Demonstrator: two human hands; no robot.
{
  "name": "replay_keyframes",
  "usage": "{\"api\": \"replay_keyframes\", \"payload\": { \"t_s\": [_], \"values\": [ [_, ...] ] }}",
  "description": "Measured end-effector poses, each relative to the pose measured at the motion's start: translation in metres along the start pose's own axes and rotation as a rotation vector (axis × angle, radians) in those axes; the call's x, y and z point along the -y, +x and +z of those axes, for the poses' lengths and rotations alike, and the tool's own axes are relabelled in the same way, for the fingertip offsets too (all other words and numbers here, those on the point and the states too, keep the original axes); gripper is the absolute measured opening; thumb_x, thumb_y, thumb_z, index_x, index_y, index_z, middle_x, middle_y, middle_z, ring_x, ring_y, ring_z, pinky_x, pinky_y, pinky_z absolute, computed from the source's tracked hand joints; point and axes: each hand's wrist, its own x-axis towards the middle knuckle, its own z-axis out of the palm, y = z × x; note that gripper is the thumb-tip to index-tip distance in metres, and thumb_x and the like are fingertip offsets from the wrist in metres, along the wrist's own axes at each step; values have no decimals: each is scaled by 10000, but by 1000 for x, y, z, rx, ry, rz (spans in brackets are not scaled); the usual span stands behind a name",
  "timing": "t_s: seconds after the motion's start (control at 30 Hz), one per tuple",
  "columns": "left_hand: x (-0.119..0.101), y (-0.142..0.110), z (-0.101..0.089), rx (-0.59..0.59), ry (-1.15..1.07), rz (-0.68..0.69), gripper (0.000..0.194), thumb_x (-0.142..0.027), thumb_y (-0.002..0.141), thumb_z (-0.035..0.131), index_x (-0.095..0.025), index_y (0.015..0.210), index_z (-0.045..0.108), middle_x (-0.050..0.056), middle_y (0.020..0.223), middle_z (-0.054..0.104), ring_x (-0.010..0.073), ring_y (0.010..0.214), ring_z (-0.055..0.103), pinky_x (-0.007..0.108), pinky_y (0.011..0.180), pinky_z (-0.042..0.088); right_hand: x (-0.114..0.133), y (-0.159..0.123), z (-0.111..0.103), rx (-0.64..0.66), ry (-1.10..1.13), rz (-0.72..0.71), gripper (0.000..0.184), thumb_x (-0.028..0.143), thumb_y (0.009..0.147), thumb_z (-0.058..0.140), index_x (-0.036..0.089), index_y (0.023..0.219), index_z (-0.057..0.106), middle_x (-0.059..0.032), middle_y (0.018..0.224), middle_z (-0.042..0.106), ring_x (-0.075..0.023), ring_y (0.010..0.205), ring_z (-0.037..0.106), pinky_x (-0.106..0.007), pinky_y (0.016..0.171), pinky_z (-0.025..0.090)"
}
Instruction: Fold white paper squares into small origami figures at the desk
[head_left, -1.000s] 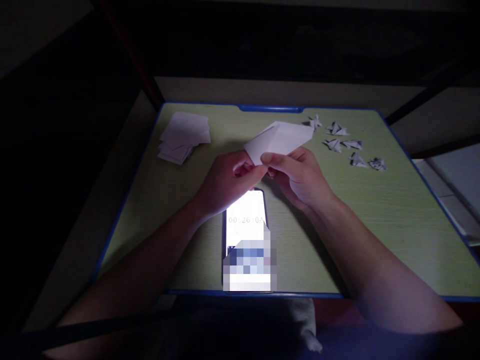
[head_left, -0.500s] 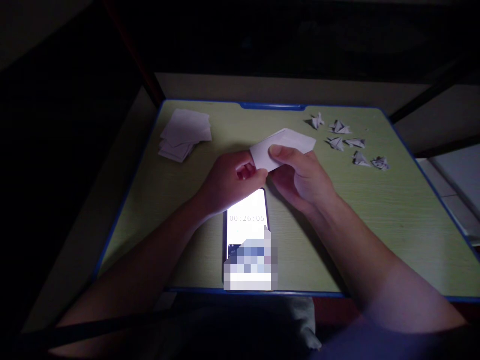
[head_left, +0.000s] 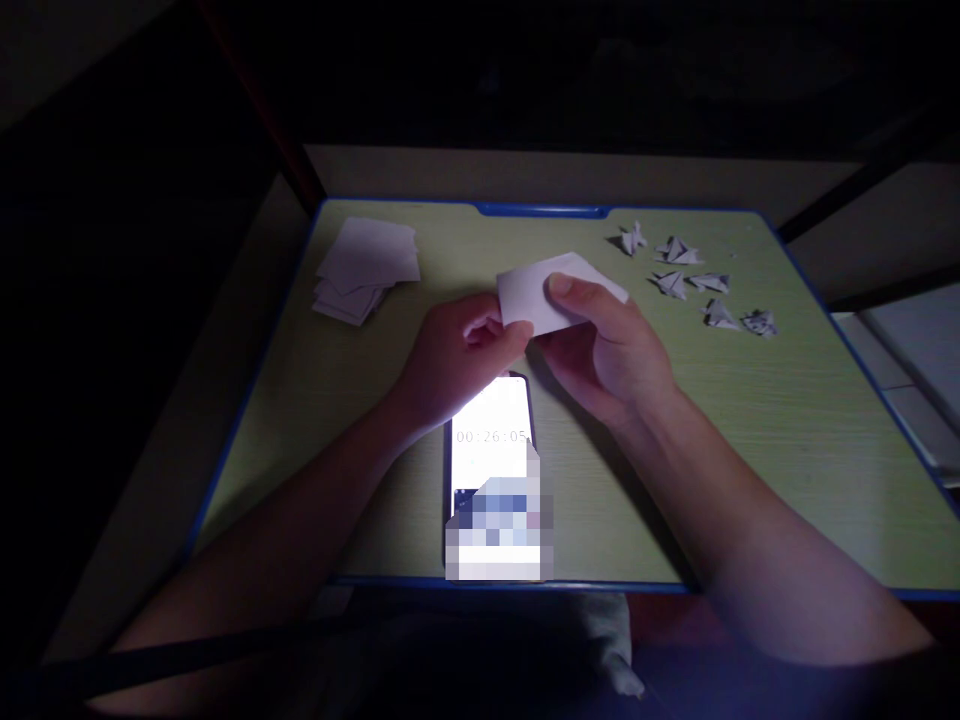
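Observation:
A folded sheet of white paper (head_left: 529,295) is held above the middle of the table, between both hands. My left hand (head_left: 465,350) pinches its lower left corner, thumb on top and fingers curled beneath. My right hand (head_left: 615,345) grips the right part, its thumb pressed flat on the upper face. The fingers behind the paper are partly hidden. Just below the hands lies a lit phone (head_left: 491,410) showing a timer, its lower part pixelated.
A stack of white paper sheets (head_left: 371,250) lies at the table's back left. Several small folded paper pieces (head_left: 676,250) sit at the back right. Blue edging runs around the pale green table (head_left: 750,450). White flat objects (head_left: 915,350) stand beyond its right edge.
The paper's top flap now lies across to the right, so its outline is more compact. My right thumb has shifted slightly up and right; both hands keep their hold.

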Motion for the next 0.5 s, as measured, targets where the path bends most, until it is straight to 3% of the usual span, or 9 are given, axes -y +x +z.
{"api": "replay_keyframes", "payload": {
  "t_s": [0.13, 0.27, 0.5],
  "values": [
    [2, 3, -2, -55, -86, -35, 162, -269, 797, 617, -176, 675, 566, -6, 610, 630, 88, 515, 571, 187, 456, 474, 7, 3, -6, -2, -76, 20, 217, 397, 733, 730, 246, 760, 577, -24, 800, 608, -186, 846, 612, -311, 687, 511],
    [6, 6, -4, -126, -104, -7, 191, -272, 808, 583, -189, 647, 522, -25, 535, 569, 69, 447, 509, 187, 440, 442, 9, 7, -9, -68, -8, 52, 182, 293, 677, 782, 241, 739, 619, -4, 756, 621, -159, 750, 586, -293, 637, 484],
    [6, 3, -2, -100, 20, 39, 199, -238, 753, 547, -207, 595, 431, -29, 533, 517, 88, 482, 494, 219, 450, 409, 9, 7, -12, -62, -57, 45, 170, 291, 624, 849, 218, 647, 698, 23, 628, 639, -105, 556, 529, -253, 489, 365]
  ]
}}
